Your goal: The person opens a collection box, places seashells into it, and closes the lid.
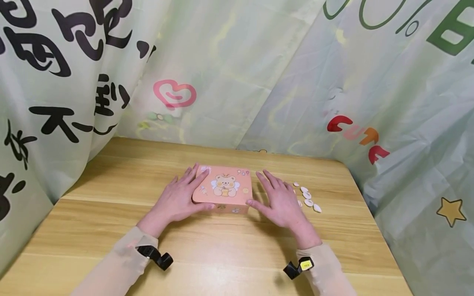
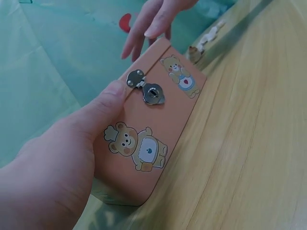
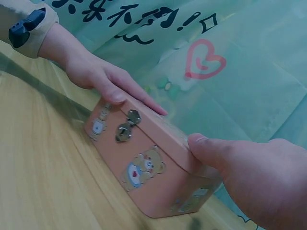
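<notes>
A pink lidded box [image 1: 225, 189] with a cartoon bear on top sits on the table, its lid down. A metal latch [image 2: 151, 93] hangs on its front, between bear stickers. My left hand [image 1: 181, 197] rests on the box's left part, fingers extended across the lid and thumb [image 2: 111, 96] along the front edge beside the latch. At the right end is my right hand [image 1: 277, 199], its fingers straight and spread. Its thumb [image 3: 204, 143] touches the lid's front right corner, while the other fingers reach back along that side.
Several small white shell-like pieces [image 1: 307, 195] lie on the wooden table [image 1: 222, 255], right of my right hand. A printed curtain [image 1: 229, 74] hangs behind the table and along both sides. Each wrist carries a small black camera.
</notes>
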### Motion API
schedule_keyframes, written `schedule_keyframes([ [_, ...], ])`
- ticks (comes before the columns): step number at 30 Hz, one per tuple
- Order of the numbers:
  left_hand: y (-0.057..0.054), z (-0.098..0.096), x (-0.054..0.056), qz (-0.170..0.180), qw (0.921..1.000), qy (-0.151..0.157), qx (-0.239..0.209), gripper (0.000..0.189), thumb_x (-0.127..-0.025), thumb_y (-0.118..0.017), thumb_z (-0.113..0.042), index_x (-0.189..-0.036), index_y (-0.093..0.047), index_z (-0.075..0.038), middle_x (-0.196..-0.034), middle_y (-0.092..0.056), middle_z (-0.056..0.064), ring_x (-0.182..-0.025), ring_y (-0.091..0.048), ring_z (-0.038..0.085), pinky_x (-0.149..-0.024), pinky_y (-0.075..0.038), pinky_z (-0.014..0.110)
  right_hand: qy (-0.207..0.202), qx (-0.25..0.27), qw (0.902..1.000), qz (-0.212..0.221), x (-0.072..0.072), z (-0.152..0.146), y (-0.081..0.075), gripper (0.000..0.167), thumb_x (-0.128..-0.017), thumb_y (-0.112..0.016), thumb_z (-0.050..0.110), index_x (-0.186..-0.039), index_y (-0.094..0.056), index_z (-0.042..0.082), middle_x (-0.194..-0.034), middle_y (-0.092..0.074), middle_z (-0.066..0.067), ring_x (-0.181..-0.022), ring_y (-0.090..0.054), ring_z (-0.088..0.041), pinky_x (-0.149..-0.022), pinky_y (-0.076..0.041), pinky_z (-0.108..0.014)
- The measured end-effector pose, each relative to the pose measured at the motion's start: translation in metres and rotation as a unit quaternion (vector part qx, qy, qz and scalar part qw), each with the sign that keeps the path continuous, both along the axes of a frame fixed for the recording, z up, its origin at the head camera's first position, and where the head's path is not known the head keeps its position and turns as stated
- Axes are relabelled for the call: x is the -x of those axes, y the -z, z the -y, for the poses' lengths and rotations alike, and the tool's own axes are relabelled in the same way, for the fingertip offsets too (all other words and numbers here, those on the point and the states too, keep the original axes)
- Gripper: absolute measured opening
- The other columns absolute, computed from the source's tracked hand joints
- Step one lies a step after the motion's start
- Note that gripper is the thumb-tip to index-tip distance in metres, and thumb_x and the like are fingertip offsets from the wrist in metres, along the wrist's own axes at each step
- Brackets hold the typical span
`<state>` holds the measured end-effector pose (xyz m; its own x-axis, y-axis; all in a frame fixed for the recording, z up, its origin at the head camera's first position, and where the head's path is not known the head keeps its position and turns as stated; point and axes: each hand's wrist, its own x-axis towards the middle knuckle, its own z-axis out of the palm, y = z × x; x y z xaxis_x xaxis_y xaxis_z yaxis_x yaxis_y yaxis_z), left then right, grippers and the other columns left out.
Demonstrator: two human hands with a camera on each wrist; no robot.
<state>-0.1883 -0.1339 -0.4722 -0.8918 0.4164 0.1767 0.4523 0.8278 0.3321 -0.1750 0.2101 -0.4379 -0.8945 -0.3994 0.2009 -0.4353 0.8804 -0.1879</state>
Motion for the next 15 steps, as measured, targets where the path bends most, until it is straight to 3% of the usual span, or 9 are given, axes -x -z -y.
schedule_keyframes([
  [3,0.000,-0.003,-0.001,0.013,0.9997,0.002,-0.019,0.109,-0.084,-0.049,-0.094,-0.171,-0.020,-0.033,-0.176,-0.010,0.015,-0.149,-0.038,0.046,-0.106,-0.044,0.067,0.000,0.008,1.0000,0.000,-0.002,0.003,0.002,0.093,-0.098,-0.050,0.077,-0.167,-0.034,0.016,-0.168,-0.036,-0.017,-0.144,-0.045,-0.046,-0.109,-0.037,-0.071],
  [5,0.000,-0.005,-0.002,0.018,0.9993,0.004,-0.032,0.107,-0.085,-0.050,-0.092,-0.170,-0.021,-0.034,-0.176,-0.010,0.016,-0.139,-0.050,0.049,-0.092,-0.054,0.058,-0.001,0.015,0.9999,-0.003,-0.004,0.004,0.003,0.091,-0.099,-0.051,0.076,-0.165,-0.037,0.015,-0.165,-0.039,-0.017,-0.144,-0.045,-0.044,-0.109,-0.038,-0.070],
  [9,0.001,-0.009,-0.004,0.030,0.9979,0.004,-0.057,0.103,-0.088,-0.052,-0.089,-0.170,-0.021,-0.035,-0.177,-0.007,0.016,-0.119,-0.065,0.049,-0.066,-0.051,0.039,-0.008,0.030,0.9994,-0.014,-0.006,0.007,0.005,0.085,-0.101,-0.053,0.072,-0.162,-0.042,0.014,-0.160,-0.046,-0.017,-0.143,-0.046,-0.040,-0.108,-0.041,-0.067],
  [15,0.005,-0.013,-0.004,0.042,0.9959,-0.003,-0.080,0.102,-0.088,-0.062,-0.083,-0.170,-0.020,-0.039,-0.177,-0.003,0.015,-0.117,-0.065,0.047,-0.069,-0.051,0.039,-0.035,0.065,0.9952,-0.065,-0.011,0.011,0.007,0.074,-0.101,-0.062,0.061,-0.154,-0.052,0.010,-0.140,-0.059,-0.014,-0.123,-0.060,-0.034,-0.096,-0.051,-0.056],
])
